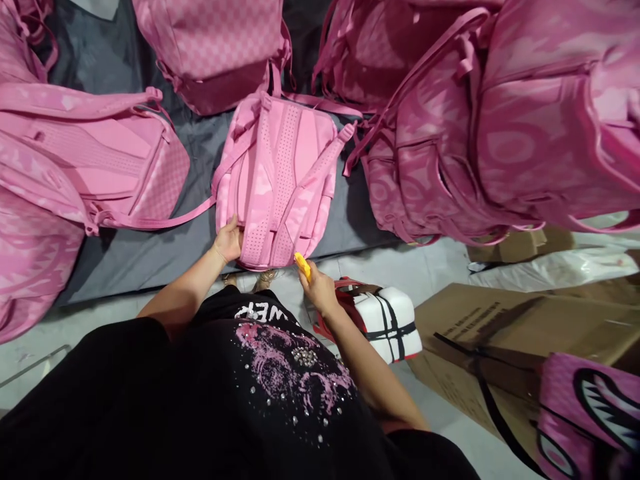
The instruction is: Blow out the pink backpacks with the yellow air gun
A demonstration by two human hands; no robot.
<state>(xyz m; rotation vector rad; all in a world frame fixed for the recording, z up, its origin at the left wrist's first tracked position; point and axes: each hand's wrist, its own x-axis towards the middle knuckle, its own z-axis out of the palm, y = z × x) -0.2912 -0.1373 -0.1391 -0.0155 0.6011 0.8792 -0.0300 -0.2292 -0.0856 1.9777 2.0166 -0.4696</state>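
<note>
A pink backpack point(286, 177) lies back-side up on the grey-covered table, its two padded shoulder straps and dotted mesh panels facing me. My left hand point(229, 240) is closed on the near left edge of this backpack, with the thumb on top and the other fingers mostly hidden. Just off the near right corner, my right hand point(319, 288) is wrapped around a small yellow tool point(303, 267). The tool's end points toward the backpack; its exact kind is too small to make out.
More pink backpacks surround it: one at left point(125, 160), a checkered one behind point(215, 47) and a large pile at right point(530, 133). Grey cloth point(190, 150) covers the table. A white, black-strapped bag point(393, 323) and a cardboard box point(465, 333) stand below at right.
</note>
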